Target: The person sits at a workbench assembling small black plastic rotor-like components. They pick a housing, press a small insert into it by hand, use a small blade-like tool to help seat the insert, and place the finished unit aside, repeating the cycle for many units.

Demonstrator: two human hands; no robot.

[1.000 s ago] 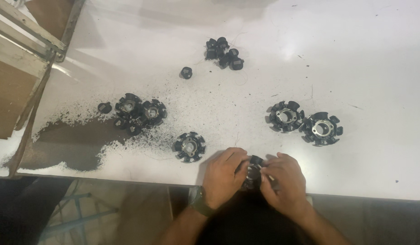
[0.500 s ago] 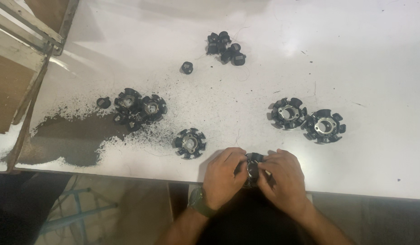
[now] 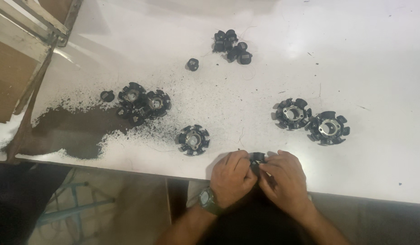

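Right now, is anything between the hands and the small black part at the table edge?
Nothing visible: the left hand and right hand both grip the small black part. The nearest toothed ring lies apart, to the left.

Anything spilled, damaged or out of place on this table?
Yes: a spill of dark gritty powder spreads over the left of the white table, around two black toothed metal rings. Nothing looks damaged.
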